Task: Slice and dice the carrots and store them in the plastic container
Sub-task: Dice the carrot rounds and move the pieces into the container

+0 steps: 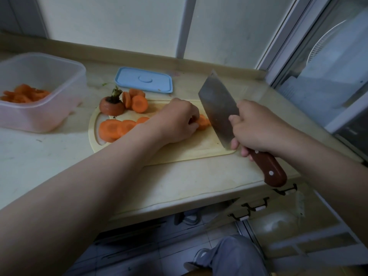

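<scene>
Cleaver [218, 108]: broad blade of dull grey metal with a brushed sheen; handle of glossy reddish-brown wood set with pale metal rivets. Cutting board [187, 150]: pale, matt wood, smooth. Plastic container [39, 90]: frosted, translucent plastic. Lid [143, 79]: light-blue plastic, smooth and matt. Desk [179, 182]: cream stone-like surface, faintly mottled. Carrot slices [111, 128]: moist, matt orange faces.

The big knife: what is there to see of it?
The knife is a cleaver with a broad, rectangular grey metal blade and a reddish-brown handle, wood by its look, with pale rivets. The right hand grips it where handle meets blade. It stands edge-down over the cutting board, close beside the carrot piece that the left hand holds.
</scene>
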Motion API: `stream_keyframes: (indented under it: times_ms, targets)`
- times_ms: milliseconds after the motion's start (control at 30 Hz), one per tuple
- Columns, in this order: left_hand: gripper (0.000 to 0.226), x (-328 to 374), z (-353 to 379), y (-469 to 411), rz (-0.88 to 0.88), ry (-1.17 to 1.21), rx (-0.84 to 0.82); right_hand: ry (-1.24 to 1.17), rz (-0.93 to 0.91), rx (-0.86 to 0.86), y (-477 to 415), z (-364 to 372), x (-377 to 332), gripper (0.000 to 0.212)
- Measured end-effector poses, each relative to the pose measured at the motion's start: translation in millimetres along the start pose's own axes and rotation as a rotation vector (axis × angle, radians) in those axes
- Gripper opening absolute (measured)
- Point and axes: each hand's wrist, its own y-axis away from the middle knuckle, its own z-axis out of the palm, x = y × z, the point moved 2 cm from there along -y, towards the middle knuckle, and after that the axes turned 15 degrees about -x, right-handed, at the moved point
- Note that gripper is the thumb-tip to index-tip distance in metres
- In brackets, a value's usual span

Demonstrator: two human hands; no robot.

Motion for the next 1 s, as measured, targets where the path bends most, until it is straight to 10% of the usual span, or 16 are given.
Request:
stream_keyframes:
  times_ms: [1000]
  targets:
    - [0.018, -2, -3, -1, -0.027, 0.055, 0.039, 0.055, 0.007, -0.070, -25, 5, -16, 0.021]
